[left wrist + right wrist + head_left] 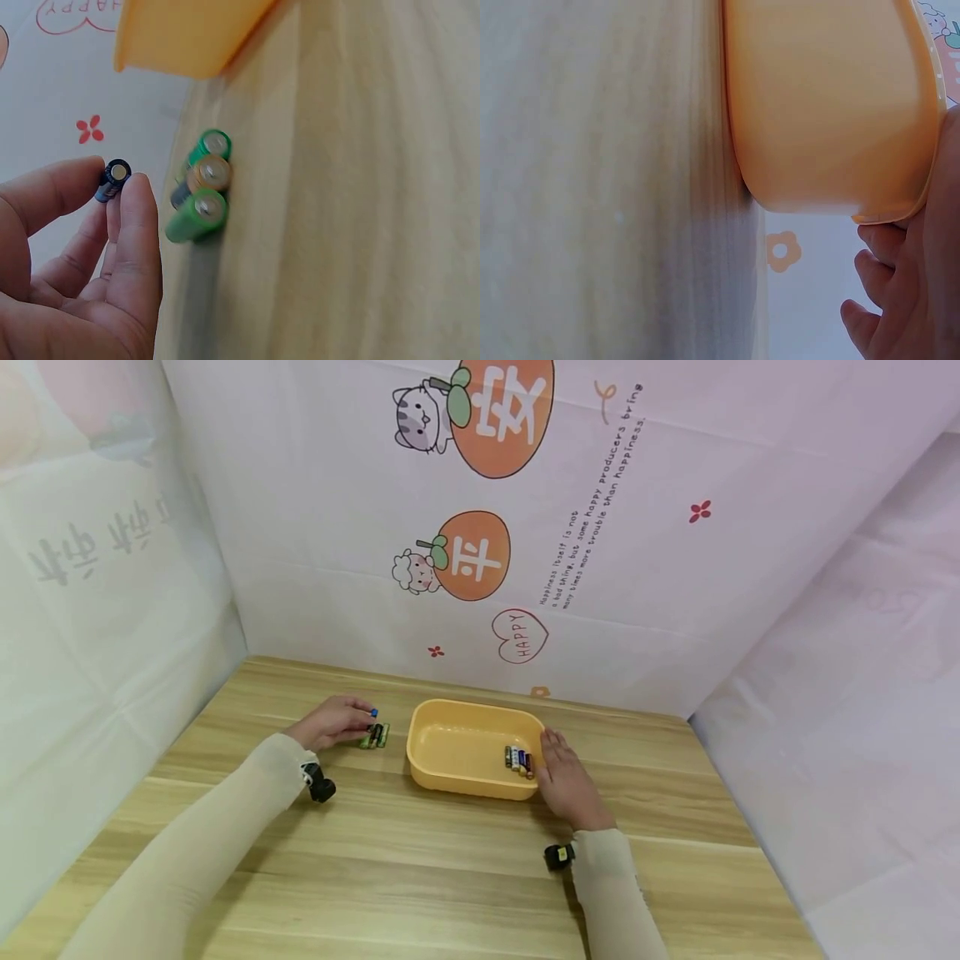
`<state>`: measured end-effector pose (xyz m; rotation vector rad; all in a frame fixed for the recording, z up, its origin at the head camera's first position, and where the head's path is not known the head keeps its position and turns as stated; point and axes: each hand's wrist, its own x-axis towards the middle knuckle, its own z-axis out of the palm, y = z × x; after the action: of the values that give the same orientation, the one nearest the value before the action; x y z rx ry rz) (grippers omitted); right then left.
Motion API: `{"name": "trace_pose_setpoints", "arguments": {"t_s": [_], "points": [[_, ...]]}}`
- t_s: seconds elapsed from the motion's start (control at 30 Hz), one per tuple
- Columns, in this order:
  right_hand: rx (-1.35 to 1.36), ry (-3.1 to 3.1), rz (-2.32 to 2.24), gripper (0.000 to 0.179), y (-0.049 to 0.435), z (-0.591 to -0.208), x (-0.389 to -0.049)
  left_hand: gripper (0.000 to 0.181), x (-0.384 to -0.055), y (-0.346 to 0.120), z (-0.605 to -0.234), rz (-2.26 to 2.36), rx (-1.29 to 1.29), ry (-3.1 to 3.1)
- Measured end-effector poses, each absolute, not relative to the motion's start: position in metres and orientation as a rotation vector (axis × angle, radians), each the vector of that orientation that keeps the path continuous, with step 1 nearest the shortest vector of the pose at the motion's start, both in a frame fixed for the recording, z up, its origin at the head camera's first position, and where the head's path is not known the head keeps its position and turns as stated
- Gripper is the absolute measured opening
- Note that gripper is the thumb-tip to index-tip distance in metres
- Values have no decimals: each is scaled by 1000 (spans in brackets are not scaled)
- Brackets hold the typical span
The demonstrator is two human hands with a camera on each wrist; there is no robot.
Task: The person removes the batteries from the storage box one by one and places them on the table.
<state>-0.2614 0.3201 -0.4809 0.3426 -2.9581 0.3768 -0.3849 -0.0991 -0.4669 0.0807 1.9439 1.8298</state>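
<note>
My left hand (335, 722) pinches a small blue battery (110, 189) between thumb and fingertip, lifted above the wooden table. Beside it on the table lie three batteries in a row: a light green battery (193, 217), a black battery with a copper-coloured end (210, 172) and another green battery (212, 142). A yellow plastic bin (465, 782) stands to the right of them. Several batteries (517, 759) lie side by side at its right end. My right hand (570, 781) rests against the bin's right rim, fingers extended; part of it is cut off in the right wrist view.
The wooden table (420, 877) runs up to a white printed cloth (337, 568) hanging behind it. More cloth hangs at the left and right sides. The bin stands near the table's back edge.
</note>
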Motion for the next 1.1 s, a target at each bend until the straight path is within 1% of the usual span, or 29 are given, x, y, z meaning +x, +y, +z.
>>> {"name": "trace_pose_setpoints", "arguments": {"t_s": [0.17,0.5,0.83,1.1], "points": [[348,-2963,382,56,320,-480,-261,48,-383,-107,-472,1823,81,1966],[363,-2929,383,56,320,-480,-260,45,-386,-121,-481,1791,47,2003],[364,-2941,395,57,319,-478,-260,32,-385,-123,-478,1660,53,2174],[383,-2927,394,57,321,-480,-261,23,-387,-121,-478,1569,5,2310]]}}
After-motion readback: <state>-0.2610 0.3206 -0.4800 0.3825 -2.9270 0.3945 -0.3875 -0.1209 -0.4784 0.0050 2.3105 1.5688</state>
